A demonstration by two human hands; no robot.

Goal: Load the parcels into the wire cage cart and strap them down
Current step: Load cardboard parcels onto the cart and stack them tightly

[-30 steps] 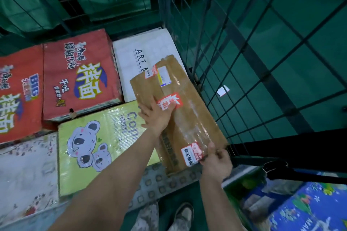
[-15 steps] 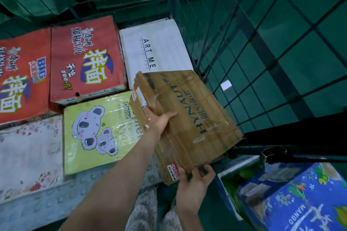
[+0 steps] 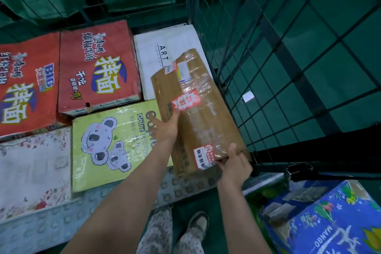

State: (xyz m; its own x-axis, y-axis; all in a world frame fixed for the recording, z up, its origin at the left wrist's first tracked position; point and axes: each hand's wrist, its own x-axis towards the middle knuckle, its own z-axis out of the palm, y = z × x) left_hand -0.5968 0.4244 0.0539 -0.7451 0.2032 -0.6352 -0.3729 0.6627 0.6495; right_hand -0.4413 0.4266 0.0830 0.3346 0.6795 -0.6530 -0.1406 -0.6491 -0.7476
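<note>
Brown parcel (image 3: 198,109): held in the air inside the wire cage cart (image 3: 237,80), hard against its right mesh wall. It tilts over the white ART ME box (image 3: 165,47) and the edge of the green koala paper box (image 3: 115,142), and is not yet set down.
Just changed: half a second ago the printed HYNAULT face was up. Now the taped face with the red stickers is on top again, as it was a second ago.
Left hand (image 3: 165,128): fingers look straight, pressed flat to the parcel's left side by the red sticker, thumb spread.
Right hand (image 3: 235,163): pinches the near corner, thumb on top. The fingers underneath are hidden.
Bottom layer: two red noodle boxes (image 3: 97,68) at the back, a floral box (image 3: 33,171) at front left.
Meaning for the task: the rolling looks like a trial of which face fits. This parcel probably starts a second layer at the right wall.
Left to do: a blue mango box (image 3: 329,222) waits outside the cart. No strap is in view, so strapping seems some way off.
</note>
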